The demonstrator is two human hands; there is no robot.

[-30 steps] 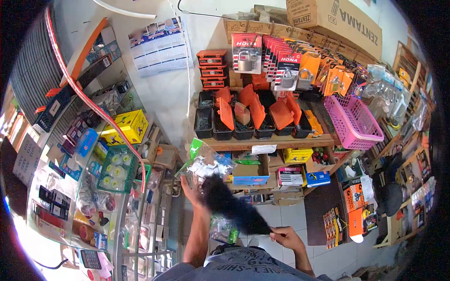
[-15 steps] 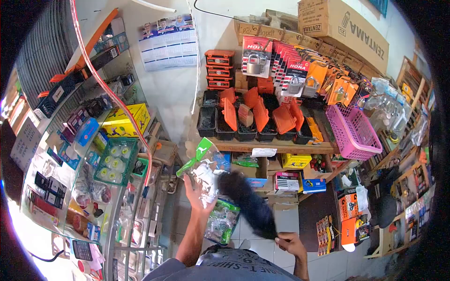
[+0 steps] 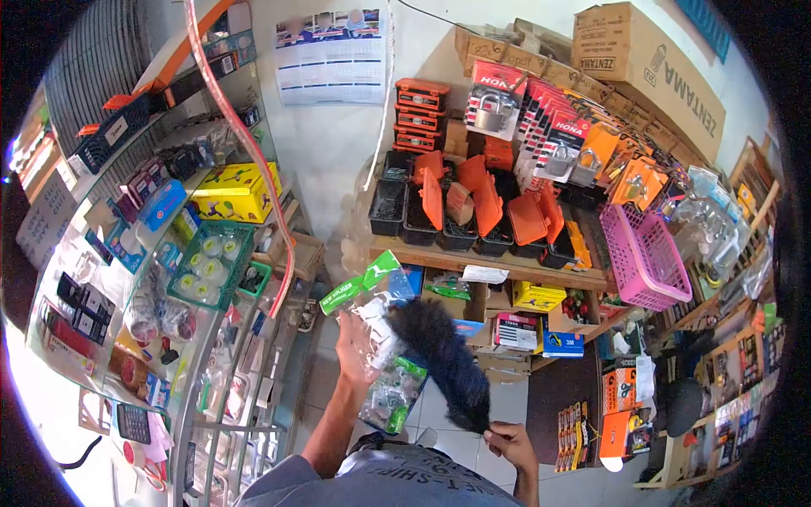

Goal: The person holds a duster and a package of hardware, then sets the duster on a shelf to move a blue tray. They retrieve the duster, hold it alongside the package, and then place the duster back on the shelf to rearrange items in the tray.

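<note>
Head view: we hold a black duster [image 3: 443,359] against clear packets [image 3: 378,314].
Our left hand [image 3: 355,345] grasps the packets, raised before the wooden shelf [image 3: 507,268]; our right hand [image 3: 507,439] is clenched on the duster's handle, the brush touching the packets.

Field notes, logged from the remote desk. The packet [image 3: 376,308] in the left hand [image 3: 355,346] was clear, glossy, crinkled plastic with a green printed header. The duster [image 3: 443,359] in the right hand [image 3: 507,441] looked black, fluffy and matt. I read the shelf [image 3: 507,264] as bare, dull wood. The basket [image 3: 646,253] was smooth pink plastic lattice. The padlocks [image 3: 494,114] showed shiny metal. The box [image 3: 650,63] was matt brown cardboard. The cabinet [image 3: 194,406] was reflective glass. I took the calendar [image 3: 331,55] for flat paper.
</note>
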